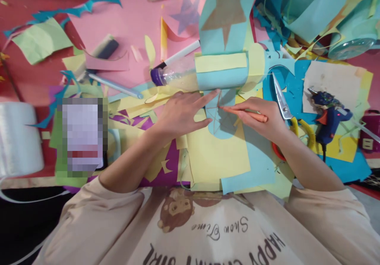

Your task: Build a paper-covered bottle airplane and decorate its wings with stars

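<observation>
My right hand (261,118) pinches an orange pen (252,114). Its tip meets a rounded light-blue paper flap (224,128) that carries the thin lines of a star drawing. My left hand (185,112) lies spread on the papers to the left, index fingertip on the flap's upper part and thumb near its left edge. Just above both hands lies a clear plastic bottle (181,75) with a purple cap, wrapped in blue and yellow paper. Beyond it rises another blue paper flap (208,35) with a brown star. Beneath the hands is a yellow sheet (219,158).
Yellow-handled scissors (283,102) and a blue glue gun (328,126) lie to the right. A blurred-out phone (81,134) and a white roll (19,138) are at left. Markers, paper scraps and pink sheets (127,15) cover the far side. Another paper-wrapped bottle (353,47) lies at upper right.
</observation>
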`<state>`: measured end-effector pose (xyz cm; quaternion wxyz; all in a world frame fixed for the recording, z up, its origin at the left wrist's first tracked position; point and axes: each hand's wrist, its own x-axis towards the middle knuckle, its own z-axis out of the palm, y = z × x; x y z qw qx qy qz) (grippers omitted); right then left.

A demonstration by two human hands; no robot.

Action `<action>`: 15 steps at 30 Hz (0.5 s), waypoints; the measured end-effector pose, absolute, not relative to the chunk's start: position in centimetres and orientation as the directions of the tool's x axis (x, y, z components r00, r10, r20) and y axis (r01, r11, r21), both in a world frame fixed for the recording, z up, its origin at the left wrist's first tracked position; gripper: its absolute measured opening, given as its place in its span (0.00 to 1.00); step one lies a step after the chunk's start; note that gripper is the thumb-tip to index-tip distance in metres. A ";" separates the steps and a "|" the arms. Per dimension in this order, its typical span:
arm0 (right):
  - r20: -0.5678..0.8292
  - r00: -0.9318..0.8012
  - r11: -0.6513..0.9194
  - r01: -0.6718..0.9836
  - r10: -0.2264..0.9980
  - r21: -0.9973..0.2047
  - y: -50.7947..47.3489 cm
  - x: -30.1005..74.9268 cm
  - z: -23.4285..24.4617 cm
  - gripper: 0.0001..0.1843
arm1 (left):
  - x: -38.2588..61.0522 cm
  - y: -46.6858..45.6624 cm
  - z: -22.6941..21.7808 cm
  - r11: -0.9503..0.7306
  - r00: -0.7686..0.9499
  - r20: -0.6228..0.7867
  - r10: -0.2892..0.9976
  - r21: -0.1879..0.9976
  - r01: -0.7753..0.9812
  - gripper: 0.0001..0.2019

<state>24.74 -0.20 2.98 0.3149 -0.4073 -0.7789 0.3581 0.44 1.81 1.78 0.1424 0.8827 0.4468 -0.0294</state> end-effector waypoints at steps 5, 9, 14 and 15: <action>0.206 -0.433 0.405 0.440 0.878 -0.801 -0.3 24.7 3.0 0.11 | 0.4 1.7 1.5 -0.572 0.610 -0.136 0.781 0.236 0.785 0.33; 0.201 -0.455 0.414 0.436 0.868 -0.799 -0.3 24.8 2.9 0.10 | 0.1 1.7 1.2 -0.593 0.625 -0.075 0.777 0.245 0.767 0.32; 0.214 -0.429 0.408 0.434 0.878 -0.804 -0.3 24.8 2.9 0.11 | 0.0 1.7 0.9 -0.597 0.627 -0.034 0.779 0.266 0.757 0.32; 0.207 -0.429 0.403 0.438 0.879 -0.804 -0.3 24.8 2.9 0.11 | 0.0 1.7 0.9 -0.598 0.627 -0.028 0.779 0.270 0.755 0.32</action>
